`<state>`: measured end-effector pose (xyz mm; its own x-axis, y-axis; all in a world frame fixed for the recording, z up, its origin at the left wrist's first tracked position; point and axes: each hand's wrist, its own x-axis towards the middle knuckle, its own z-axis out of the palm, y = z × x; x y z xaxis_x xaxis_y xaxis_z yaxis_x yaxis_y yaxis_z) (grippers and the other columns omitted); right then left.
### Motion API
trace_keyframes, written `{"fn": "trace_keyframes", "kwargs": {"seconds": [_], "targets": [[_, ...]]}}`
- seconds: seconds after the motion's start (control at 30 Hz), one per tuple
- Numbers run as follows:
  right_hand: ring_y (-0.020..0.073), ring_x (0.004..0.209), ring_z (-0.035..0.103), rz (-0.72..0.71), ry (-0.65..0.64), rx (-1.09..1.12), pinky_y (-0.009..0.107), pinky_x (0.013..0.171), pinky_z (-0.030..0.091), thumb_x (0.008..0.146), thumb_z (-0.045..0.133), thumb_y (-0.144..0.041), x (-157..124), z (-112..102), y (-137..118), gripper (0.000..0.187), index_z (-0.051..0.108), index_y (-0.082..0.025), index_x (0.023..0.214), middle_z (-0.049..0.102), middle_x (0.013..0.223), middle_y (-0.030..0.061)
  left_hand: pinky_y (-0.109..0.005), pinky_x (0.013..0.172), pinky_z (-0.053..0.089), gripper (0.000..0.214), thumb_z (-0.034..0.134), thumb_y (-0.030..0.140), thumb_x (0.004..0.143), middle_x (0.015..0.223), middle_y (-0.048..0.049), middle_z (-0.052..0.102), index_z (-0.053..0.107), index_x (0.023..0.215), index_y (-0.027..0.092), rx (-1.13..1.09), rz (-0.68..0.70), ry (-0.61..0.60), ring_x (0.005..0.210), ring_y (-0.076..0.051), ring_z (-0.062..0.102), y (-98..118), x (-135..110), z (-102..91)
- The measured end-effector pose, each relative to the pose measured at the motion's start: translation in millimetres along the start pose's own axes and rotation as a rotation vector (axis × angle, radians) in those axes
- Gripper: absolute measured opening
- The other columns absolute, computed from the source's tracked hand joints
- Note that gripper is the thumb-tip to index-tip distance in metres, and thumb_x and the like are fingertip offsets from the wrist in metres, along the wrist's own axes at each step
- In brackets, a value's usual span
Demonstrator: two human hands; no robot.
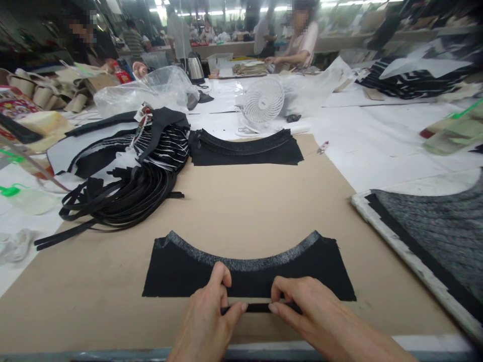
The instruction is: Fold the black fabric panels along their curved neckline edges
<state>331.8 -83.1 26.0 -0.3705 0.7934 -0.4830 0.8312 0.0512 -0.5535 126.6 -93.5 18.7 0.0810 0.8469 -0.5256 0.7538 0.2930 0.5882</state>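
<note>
Both of my hands pinch a short black strip just below the lower edge of a black fabric piece. My left hand grips the strip near its left end, thumb against fingers. Toward the other end, my right hand is closed on it the same way. The fabric piece lies flat on brown paper, and a speckled grey band runs along its curved upper edge. Beyond it rests a stack of similar black curved pieces. A bundle of black strips lies at the left.
A board of dark grey speckled pieces stands at the right edge. A small white fan is behind the stack. Squeeze bottles sit at the left, with another bottle at the right. People work at tables in the background.
</note>
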Motion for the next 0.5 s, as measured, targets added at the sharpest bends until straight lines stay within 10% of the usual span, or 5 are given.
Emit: {"fn": "trace_keyframes", "kwargs": {"seconds": [0.5], "targets": [[0.0158, 0.062, 0.059, 0.081, 0.086, -0.137, 0.026, 0.054, 0.022, 0.088, 0.052, -0.028, 21.6, -11.1, -15.9, 0.018, 0.063, -0.022, 0.074, 0.066, 0.066, 0.0008, -0.024, 0.058, 0.026, 0.010, 0.060, 0.028, 0.078, 0.062, 0.0049, 0.055, 0.064, 0.070, 0.022, 0.155, 0.053, 0.031, 0.063, -0.013, 0.051, 7.7, 31.4, -19.6]]}}
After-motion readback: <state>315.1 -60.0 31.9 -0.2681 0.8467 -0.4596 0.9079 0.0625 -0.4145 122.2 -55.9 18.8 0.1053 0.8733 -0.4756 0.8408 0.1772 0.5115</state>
